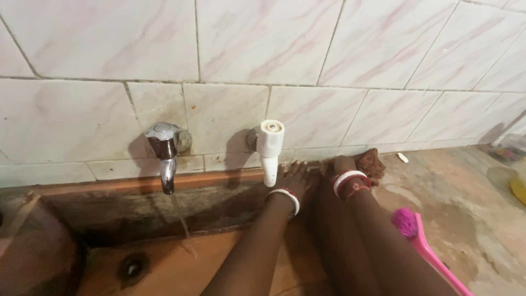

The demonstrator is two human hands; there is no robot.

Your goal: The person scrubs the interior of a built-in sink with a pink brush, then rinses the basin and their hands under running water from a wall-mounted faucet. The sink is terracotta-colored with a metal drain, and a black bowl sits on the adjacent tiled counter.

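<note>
Reaching toward the back edge of the counter (466, 219), the left hand (293, 176) lies with fingers spread flat just under the white tap (270, 151), gripping nothing. The right hand (344, 164) presses on a brown cloth (371, 163) at the foot of the tiled wall (329, 55); whether it is closed around the cloth I cannot tell. Water runs from the metal tap (166, 156) into the sink (164, 263). A pink brush (422, 241) lies beside the right forearm.
</note>
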